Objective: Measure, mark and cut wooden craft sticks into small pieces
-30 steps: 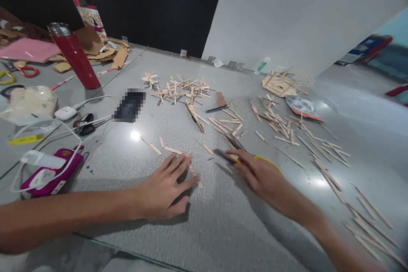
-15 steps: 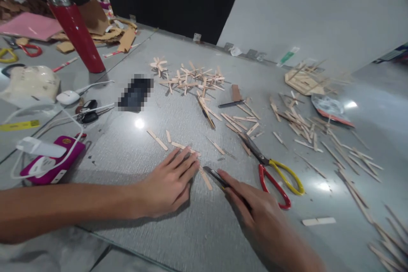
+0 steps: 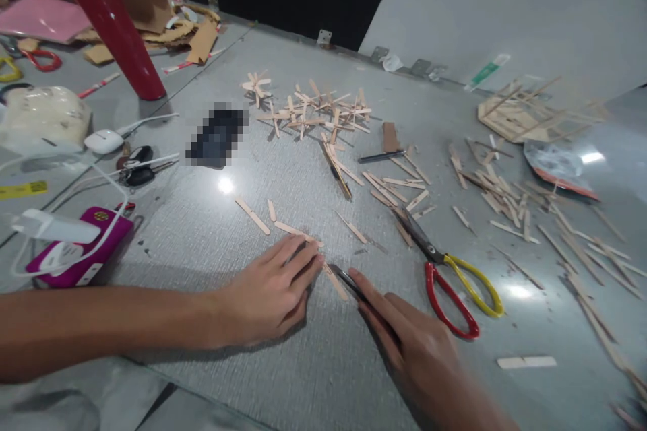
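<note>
My left hand rests on the table with its fingers bent, and its fingertips pin the upper end of a wooden craft stick. In my right hand is a utility knife, gripped with the index finger stretched along its top. The blade tip meets or lies right beside the stick, close to my left fingertips; which, I cannot tell. Just beyond my left fingers lie another craft stick, a short stick piece and a longer stick.
Scissors with red and yellow handles lie right of the knife. Behind are star-shaped stick clusters; loose sticks spread rightward. A phone, purple power bank with cables and red flask stand left.
The view has shifted slightly, so the table items sit farther right. My left fingers are more bent now, and the knife blade has come a little closer to the stick.
</note>
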Demonstrator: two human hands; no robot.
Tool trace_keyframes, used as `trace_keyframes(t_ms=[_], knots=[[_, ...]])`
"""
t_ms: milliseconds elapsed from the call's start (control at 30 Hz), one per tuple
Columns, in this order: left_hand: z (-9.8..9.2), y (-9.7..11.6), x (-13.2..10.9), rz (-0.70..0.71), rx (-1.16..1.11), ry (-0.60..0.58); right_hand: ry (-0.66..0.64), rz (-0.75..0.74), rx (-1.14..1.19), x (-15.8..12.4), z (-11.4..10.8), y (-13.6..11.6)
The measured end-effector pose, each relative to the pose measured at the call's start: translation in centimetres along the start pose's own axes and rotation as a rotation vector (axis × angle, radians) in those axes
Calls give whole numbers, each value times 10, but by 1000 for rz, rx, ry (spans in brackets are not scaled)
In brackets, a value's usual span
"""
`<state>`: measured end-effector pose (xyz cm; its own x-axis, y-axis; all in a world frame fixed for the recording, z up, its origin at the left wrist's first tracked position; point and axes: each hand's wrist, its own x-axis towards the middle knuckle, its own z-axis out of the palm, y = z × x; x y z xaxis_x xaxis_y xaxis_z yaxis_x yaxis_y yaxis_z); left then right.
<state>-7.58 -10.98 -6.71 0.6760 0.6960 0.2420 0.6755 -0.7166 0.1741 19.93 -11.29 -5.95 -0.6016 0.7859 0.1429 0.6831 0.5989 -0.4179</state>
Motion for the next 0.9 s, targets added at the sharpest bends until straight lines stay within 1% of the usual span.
trace_keyframes(t_ms=[100,267,467,567,700,800,900], knots=[[0,0,0,4,14,20,-26,-10,-12,0,-1,0],[4,0,-1,26,25,49,-20,-30,-28,2,-3,-1],[5,-2,0,65,101,47,-3,-35,-50,2,-3,-1],[3,-2,1,65,129,43,-27,-44,-80,0,-3,-2],[2,-1,2,71,139,30,-101,-68,-208,-3,-5,-2],[3,-1,1,61,131,20,-158,-109,-361,-1,-10,-2],[3,-2,1,49,123,-9,-248,-123,-512,5,-18,-6]])
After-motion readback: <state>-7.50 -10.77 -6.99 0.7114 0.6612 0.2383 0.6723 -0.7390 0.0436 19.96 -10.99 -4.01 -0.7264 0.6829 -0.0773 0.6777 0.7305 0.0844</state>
